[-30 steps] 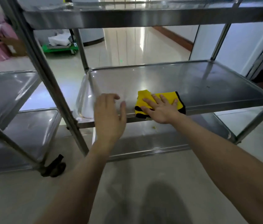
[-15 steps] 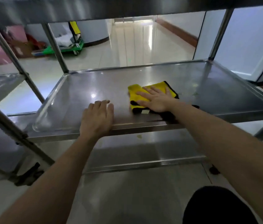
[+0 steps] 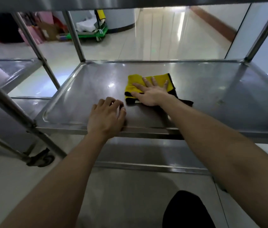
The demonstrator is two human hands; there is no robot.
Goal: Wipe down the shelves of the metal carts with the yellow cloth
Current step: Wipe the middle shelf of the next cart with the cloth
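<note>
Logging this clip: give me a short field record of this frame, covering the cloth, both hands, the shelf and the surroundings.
cloth: yellow cloth, black-edged, lying on the middle shelf
right: right hand pressing on the cloth, fingers spread
left: left hand rests at the shelf's front edge, fingers bent, holding nothing
below: lower shelf
side: second cart at left, caster wheel on the floor
background: green trolley
</note>
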